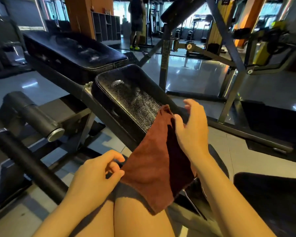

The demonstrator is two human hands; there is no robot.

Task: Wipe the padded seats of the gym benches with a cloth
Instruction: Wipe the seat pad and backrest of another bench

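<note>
We look forward and down from our head, close over our hands, the bench seat point(126, 100) just ahead.

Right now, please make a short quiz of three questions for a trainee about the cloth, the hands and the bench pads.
1. True or false: the cloth is blue.
2. Which hand pinches the cloth's lower left edge: left hand or right hand?
3. Which pad does the cloth's top corner reach: A) small seat pad, B) long back pad?

Key: 1 false, it is red-brown. 2 left hand. 3 A.
</note>
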